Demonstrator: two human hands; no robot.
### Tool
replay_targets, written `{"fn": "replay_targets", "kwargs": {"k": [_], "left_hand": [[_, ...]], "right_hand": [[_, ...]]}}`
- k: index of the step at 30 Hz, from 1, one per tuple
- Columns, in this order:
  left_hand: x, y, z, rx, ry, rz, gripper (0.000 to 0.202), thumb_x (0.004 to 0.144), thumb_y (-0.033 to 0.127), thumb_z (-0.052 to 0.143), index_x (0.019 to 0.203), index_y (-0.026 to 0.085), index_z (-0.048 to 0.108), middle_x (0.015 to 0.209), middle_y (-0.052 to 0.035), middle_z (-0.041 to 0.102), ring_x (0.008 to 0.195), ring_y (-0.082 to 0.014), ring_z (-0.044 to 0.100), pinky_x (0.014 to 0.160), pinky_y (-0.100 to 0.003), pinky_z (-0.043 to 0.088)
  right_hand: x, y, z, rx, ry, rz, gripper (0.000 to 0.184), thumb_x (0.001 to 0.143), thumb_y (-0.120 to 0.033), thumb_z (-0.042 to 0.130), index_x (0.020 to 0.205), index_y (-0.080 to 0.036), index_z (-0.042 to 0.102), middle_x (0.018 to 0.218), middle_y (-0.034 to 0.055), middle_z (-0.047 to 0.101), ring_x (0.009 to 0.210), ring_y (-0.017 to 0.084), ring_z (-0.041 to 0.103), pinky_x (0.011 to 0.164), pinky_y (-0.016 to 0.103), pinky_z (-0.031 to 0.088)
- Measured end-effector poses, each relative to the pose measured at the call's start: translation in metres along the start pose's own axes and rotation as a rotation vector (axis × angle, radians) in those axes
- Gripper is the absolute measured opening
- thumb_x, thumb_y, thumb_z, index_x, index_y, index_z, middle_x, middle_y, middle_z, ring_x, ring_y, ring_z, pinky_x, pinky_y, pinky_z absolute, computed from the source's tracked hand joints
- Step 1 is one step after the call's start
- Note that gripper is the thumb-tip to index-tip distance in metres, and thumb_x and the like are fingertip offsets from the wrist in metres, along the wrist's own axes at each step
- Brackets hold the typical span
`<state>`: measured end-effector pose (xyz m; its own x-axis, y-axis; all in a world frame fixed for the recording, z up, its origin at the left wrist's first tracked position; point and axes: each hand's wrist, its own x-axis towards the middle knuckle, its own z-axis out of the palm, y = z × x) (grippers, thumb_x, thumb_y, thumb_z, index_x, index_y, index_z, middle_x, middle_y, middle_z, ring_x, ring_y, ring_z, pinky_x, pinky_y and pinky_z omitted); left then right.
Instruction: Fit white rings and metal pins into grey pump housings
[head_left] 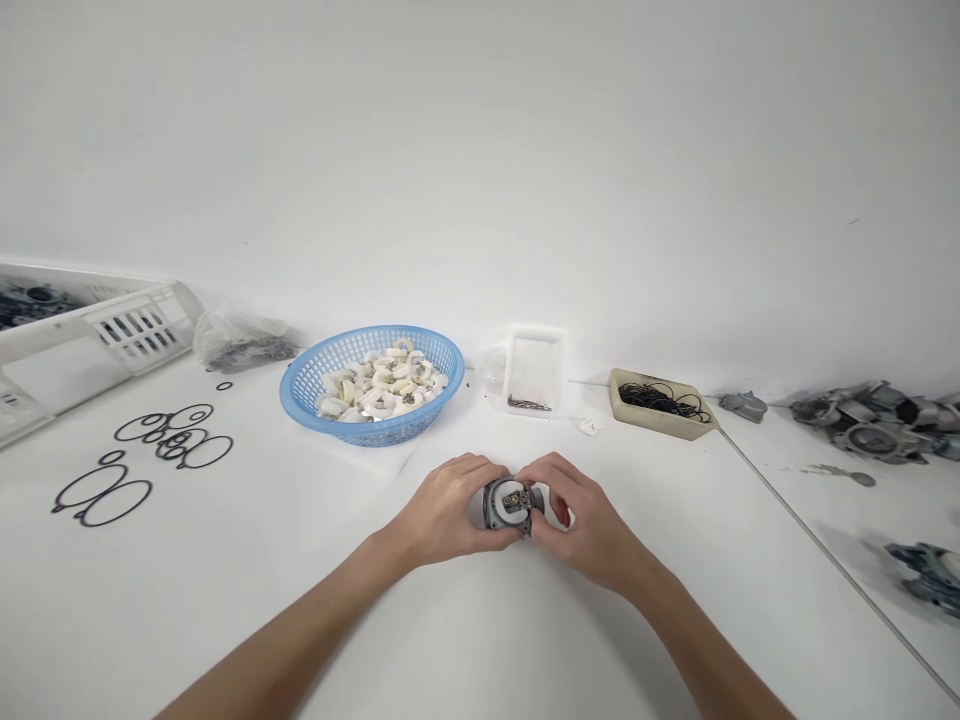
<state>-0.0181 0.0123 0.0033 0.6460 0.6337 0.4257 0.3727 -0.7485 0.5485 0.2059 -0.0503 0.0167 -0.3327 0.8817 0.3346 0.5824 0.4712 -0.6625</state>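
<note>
Both my hands meet at the middle of the white table (pixel 225 600) around a small grey metal part (pixel 506 504) with a round face. My left hand (pixel 450 505) wraps its fingers round the part's left side. My right hand (pixel 577 515) is closed on the part's right side, fingertips pinching at its edge. The part is held just above or on the tabletop; which one I cannot tell. Behind my hands stands a blue plastic basket (pixel 300 385) filled with several white ring-shaped pieces (pixel 382 385).
Black rubber O-rings (pixel 142 455) lie loose at the left. A white crate (pixel 90 330) and a clear bag (pixel 240 345) sit far left. A white tray (pixel 534 370), a beige tray of black rings (pixel 660 402) and grey metal castings (pixel 870 425) stand at the right.
</note>
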Motion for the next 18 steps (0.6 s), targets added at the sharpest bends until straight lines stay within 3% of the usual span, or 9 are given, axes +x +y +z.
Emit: {"fn": "replay_targets", "kwargs": {"k": [18], "left_hand": [[0.0006, 0.0007, 0.0001, 0.003, 0.007, 0.01, 0.041, 0.077, 0.032, 0.084, 0.114, 0.024, 0.068, 0.101, -0.0034, 0.073, 0.09, -0.0235, 0.067, 0.081, -0.036, 0.052]], "right_hand": [[0.0003, -0.0013, -0.0001, -0.015, -0.016, 0.004, 0.043, 0.088, -0.01, 0.056, 0.125, -0.031, 0.061, 0.114, -0.0006, 0.062, 0.066, 0.012, 0.045, 0.061, 0.029, 0.044]]}}
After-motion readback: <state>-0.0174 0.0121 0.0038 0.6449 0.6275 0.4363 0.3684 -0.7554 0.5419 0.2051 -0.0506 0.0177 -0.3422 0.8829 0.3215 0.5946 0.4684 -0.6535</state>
